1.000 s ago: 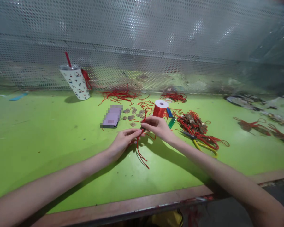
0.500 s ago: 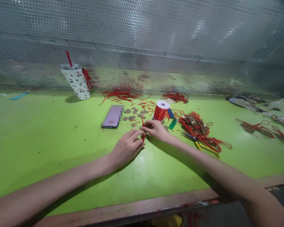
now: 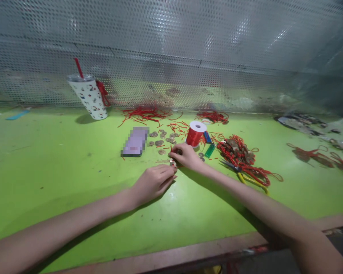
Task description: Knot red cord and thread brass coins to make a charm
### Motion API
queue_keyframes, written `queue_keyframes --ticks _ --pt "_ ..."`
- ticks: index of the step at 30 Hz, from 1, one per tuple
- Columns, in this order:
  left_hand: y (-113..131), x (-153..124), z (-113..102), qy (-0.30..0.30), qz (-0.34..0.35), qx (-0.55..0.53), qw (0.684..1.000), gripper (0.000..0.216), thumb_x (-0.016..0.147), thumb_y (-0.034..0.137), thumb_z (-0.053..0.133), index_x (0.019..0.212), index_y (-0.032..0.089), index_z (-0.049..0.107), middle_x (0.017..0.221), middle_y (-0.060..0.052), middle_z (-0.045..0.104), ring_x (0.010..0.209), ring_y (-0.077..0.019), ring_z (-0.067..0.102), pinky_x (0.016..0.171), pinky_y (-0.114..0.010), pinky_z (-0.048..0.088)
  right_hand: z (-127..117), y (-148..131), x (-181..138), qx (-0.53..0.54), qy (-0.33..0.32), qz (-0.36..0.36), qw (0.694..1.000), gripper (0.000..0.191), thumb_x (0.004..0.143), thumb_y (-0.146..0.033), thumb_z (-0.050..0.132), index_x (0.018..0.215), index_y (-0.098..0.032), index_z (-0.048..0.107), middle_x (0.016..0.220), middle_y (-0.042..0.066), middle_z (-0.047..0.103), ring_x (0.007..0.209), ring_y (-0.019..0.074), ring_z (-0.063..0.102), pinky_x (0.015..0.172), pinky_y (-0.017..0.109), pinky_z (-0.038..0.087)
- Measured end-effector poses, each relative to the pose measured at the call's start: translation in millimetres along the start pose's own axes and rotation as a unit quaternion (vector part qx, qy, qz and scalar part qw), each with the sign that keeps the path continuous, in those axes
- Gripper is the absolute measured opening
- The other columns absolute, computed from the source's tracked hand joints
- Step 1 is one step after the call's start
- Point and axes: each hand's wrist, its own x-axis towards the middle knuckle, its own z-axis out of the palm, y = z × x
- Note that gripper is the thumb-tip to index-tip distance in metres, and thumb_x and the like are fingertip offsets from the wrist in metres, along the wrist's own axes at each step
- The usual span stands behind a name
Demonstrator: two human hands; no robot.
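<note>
My left hand [image 3: 154, 182] rests low on the green table [image 3: 60, 171], fingers curled together and pinching a small piece with a coin near its fingertips. My right hand [image 3: 185, 156] lies just behind it, fingers closed on a coin [image 3: 178, 152] and a bit of red cord. The two hands nearly touch at the fingertips. Several loose brass coins [image 3: 159, 143] lie right behind them, next to a spool of red cord [image 3: 195, 133].
A phone [image 3: 135, 141] lies left of the coins. A patterned cup with a red straw [image 3: 88, 96] stands back left. A heap of red-corded coins [image 3: 238, 150], yellow-handled scissors [image 3: 246, 177], a green lighter [image 3: 209, 150] and red cord scraps [image 3: 144, 113] lie around. A perforated metal wall runs behind.
Both hands have dropped from a raised hold down onto the table. The dangling red cord seen a second ago no longer hangs below them. The left hand drew back slightly.
</note>
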Motion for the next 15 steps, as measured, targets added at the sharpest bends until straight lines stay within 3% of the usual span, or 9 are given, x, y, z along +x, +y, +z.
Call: queue_keyframes --ticks 3,6,15 --pt "0.6 -0.6 1.6 -0.002 -0.003 0.008 1.000 0.019 0.102 0.020 0.047 0.104 0.012 0.065 0.103 -0.012 0.076 0.096 -0.0245 0.074 0.084 -0.039 0.062 5.7 4.7 -0.1 -0.052 0.041 -0.026 0.997 0.014 0.086 -0.020 0.075 0.075 -0.017 0.067 0.079 0.004 0.069 0.080 0.0194 0.060 0.078 0.033 0.043" --pt "1.1 -1.0 2.1 -0.006 -0.010 0.015 1.000 0.020 0.103 0.021 0.046 0.104 0.015 0.064 0.103 -0.010 0.076 0.094 -0.0230 0.074 0.083 -0.037 0.062 7.8 10.0 1.5 -0.075 0.063 -0.018 0.995 0.018 0.087 -0.026 0.075 0.076 -0.016 0.065 0.080 0.006 0.068 0.080 0.0207 0.059 0.075 0.033 0.043" --pt "1.1 -1.7 2.4 -0.011 -0.018 0.031 0.999 0.022 0.103 0.024 0.044 0.107 0.018 0.064 0.102 -0.009 0.076 0.090 -0.0216 0.074 0.081 -0.035 0.061 12.5 13.1 19.3 -0.096 0.060 0.007 0.994 0.031 0.086 -0.039 0.076 0.074 -0.019 0.055 0.076 0.003 0.064 0.073 0.0188 0.055 0.069 0.031 0.040"
